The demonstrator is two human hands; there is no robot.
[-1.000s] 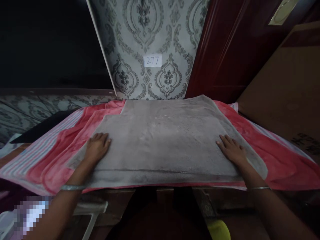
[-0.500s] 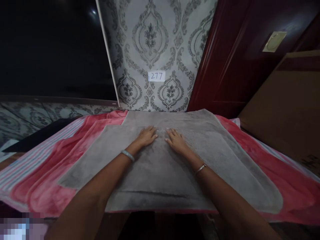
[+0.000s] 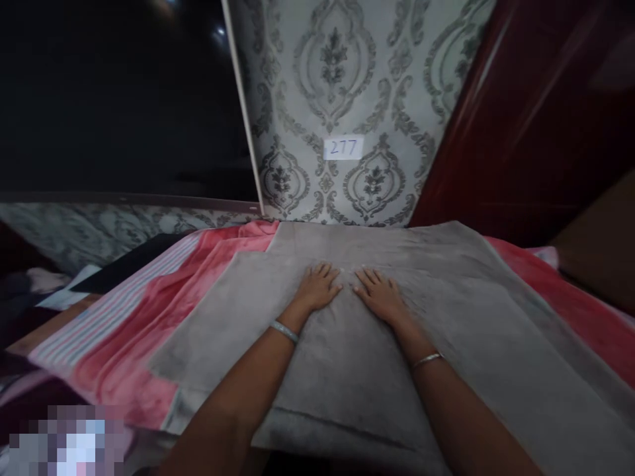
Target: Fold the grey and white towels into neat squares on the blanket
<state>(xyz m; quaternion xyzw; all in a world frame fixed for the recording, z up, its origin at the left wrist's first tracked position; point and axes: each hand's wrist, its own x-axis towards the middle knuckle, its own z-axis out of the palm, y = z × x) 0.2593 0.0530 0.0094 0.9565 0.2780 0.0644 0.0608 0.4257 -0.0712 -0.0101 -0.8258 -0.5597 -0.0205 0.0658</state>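
A grey plush cloth (image 3: 347,344) lies folded over itself, its upper layer set off from the one beneath. My left hand (image 3: 318,287) rests flat on it with fingers spread, just left of the middle. Beside it, a short gap away, my right hand (image 3: 380,293) also presses flat on the grey cloth, fingers apart. Neither hand grips anything. Under the grey cloth is a pink-red plush blanket (image 3: 163,307), showing in loose folds at the left and as a strip at the right.
A striped cloth (image 3: 116,294) spreads under the blanket at the left. Behind stand a patterned wall with a paper label (image 3: 343,147), a large dark screen (image 3: 119,99) and a dark red door panel (image 3: 536,119). A brown cardboard box (image 3: 602,244) is at the right.
The view has turned left and moved closer, so the scene sits farther right. Both hands stay flat on the grey cloth and appear slightly nearer to me.
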